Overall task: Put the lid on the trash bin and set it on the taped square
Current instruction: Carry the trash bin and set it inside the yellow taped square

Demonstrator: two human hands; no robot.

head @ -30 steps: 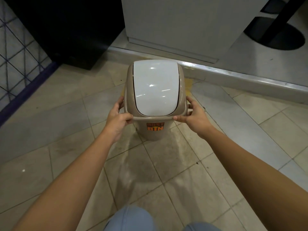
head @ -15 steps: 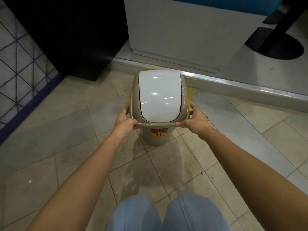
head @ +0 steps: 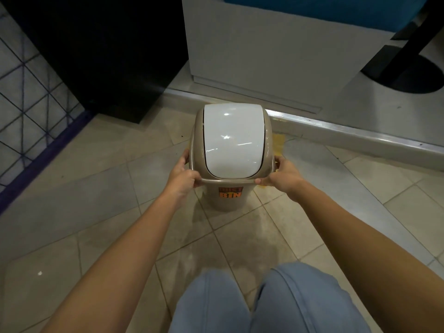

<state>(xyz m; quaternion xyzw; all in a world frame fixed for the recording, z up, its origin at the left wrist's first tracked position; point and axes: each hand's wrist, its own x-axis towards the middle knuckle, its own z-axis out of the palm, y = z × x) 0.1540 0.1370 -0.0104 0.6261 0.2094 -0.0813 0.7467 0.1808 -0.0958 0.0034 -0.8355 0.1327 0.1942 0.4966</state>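
The person crouches over a beige trash bin [head: 227, 200], both arms stretched forward. The left hand [head: 183, 177] clasps the lid's rim on the left side, thumb over the near edge, its grip closed on the plastic. The right hand [head: 282, 175] does the same on the right, thumb pressed along the front lip and fingers wrapped behind.

The lid [head: 231, 138] sits on top of the bin: a beige frame with a glossy white swing flap in the middle, light glinting off it. An orange label [head: 230, 192] on the bin's front reads "BIN".

The bin stands on the tiled floor [head: 96, 188], or just above it; I cannot tell whether its base touches. Yellow tape [head: 278, 143] shows on the tiles just beside the bin's right side, with a strip more near the right hand; the rest is hidden behind the bin.

Beyond the bin runs a metal threshold strip [head: 348, 131], with a white cabinet [head: 264, 44] behind it. The person's knees in pale blue jeans [head: 264, 301] are at the bottom.
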